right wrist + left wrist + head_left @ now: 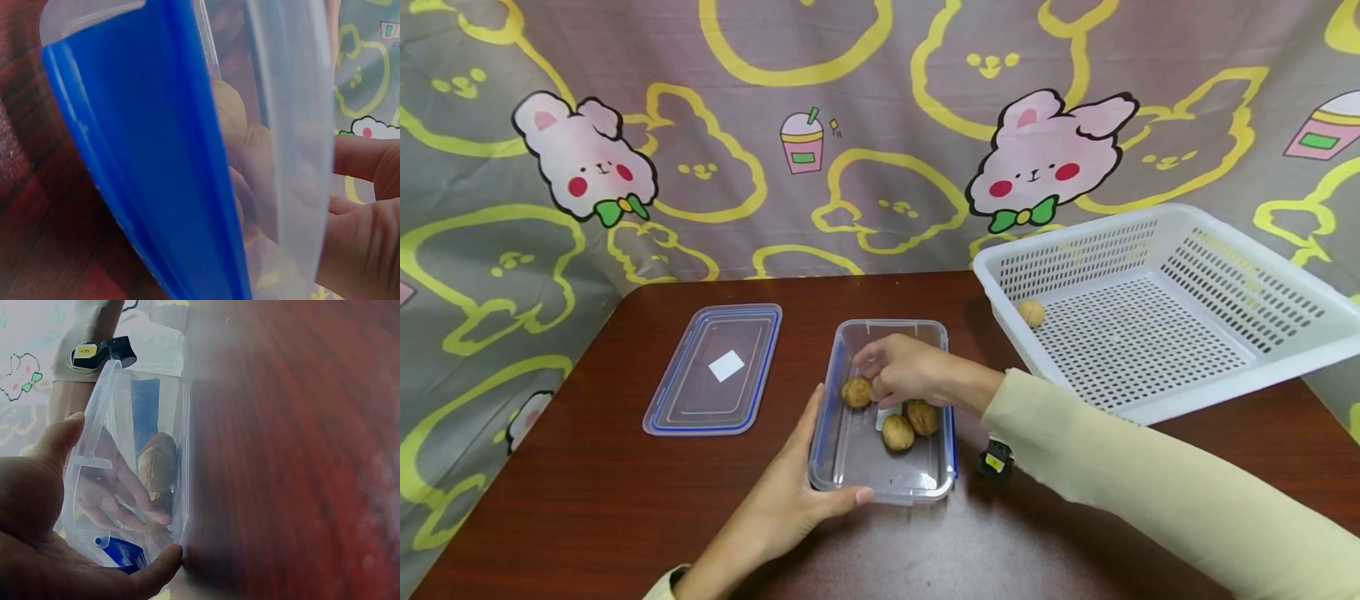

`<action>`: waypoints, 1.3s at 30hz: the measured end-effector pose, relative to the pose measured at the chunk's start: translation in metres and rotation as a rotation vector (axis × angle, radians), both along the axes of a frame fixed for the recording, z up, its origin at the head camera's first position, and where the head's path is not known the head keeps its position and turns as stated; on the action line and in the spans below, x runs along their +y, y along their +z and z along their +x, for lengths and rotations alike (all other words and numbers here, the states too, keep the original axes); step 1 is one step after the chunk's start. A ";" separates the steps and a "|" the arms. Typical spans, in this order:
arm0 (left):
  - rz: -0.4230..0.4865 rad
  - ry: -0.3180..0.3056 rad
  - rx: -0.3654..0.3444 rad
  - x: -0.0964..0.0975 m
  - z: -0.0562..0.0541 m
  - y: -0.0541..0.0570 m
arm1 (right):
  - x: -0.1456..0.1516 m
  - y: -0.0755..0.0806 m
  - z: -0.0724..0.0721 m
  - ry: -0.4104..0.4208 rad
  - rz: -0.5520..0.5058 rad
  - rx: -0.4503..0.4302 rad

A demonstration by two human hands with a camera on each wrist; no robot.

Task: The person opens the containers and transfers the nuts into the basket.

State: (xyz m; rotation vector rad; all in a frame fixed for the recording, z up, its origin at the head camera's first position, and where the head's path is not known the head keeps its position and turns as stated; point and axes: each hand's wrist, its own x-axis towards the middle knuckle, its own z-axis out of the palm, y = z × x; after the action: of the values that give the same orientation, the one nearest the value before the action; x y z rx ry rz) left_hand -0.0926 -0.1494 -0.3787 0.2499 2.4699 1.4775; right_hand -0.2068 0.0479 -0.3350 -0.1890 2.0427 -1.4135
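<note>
A clear plastic container (891,492) with blue clips stands on the table, and several views show its walls. Inside lie three walnuts: one walnut (856,392) at the left, another walnut (898,432) in the middle, and a darker walnut (923,417) beside it. My left hand (801,479) grips the container's near left corner, thumb at the near wall and fingers along the left side. My right hand (904,371) reaches down into the container, fingers loosely extended close to the left walnut. In the left wrist view its fingers (134,494) show through the clear wall, with nothing visibly held.
A clear lid (715,371) with a blue seal and a white label lies left of the container. At the right stands a white perforated basket (1060,367) with a single walnut (1032,313) in it. A patterned curtain (880,125) hangs behind the table (587,483).
</note>
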 end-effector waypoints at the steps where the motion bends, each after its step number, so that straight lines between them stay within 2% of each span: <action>1: -0.001 0.000 0.000 0.000 0.000 0.000 | 0.000 -0.001 0.000 -0.003 -0.009 -0.009; 7: 0.001 0.004 0.002 0.001 0.000 0.000 | -0.001 -0.004 0.002 -0.021 -0.052 -0.048; 15: 0.008 0.003 -0.001 0.000 0.001 0.000 | 0.000 -0.010 0.005 -0.056 -0.093 -0.049; 26: 0.019 -0.012 0.006 0.000 0.000 0.000 | -0.005 -0.015 0.007 -0.093 -0.066 -0.036; 34: 0.033 -0.020 0.005 0.000 -0.001 -0.001 | -0.016 -0.020 0.014 -0.096 -0.173 -0.021; 39: 0.038 -0.025 0.016 0.000 0.000 -0.002 | -0.018 -0.019 0.013 -0.121 -0.185 -0.012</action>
State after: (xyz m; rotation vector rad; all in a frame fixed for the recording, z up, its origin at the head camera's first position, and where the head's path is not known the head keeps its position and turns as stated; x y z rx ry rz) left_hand -0.0930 -0.1496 -0.3802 0.2991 2.4441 1.5190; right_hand -0.1943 0.0299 -0.3537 -0.1356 1.9405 -1.6759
